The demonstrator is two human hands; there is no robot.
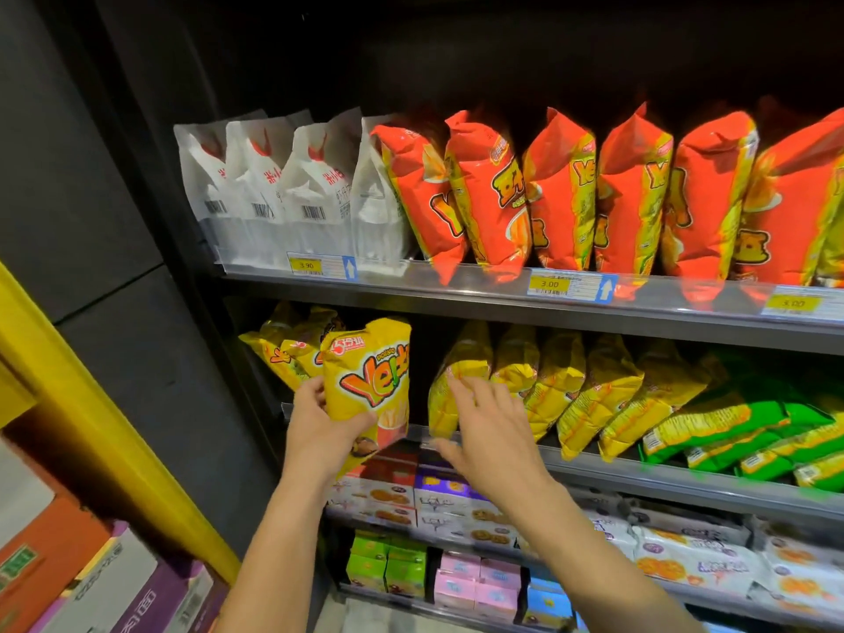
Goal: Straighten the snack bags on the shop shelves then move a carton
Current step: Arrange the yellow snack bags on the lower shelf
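Purple and orange cardboard cartons (137, 591) sit stacked at lower left beside the shelves. Our left hand (315, 427) curls its fingers round a glossy yellow foil snack bag (370, 381), held upright at the front of the dark metal middle shelf (593, 470). Our right hand (493, 431), fingers spread wide and holding nothing, touches the next leaning yellow bag (456, 386) in the row.

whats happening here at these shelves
A person is tidying snack bags on the middle shelf. The left hand grips a yellow bag, face out, at the row's left end. The right hand is open, reaching to the next bag in the row. The cartons at lower left are untouched.
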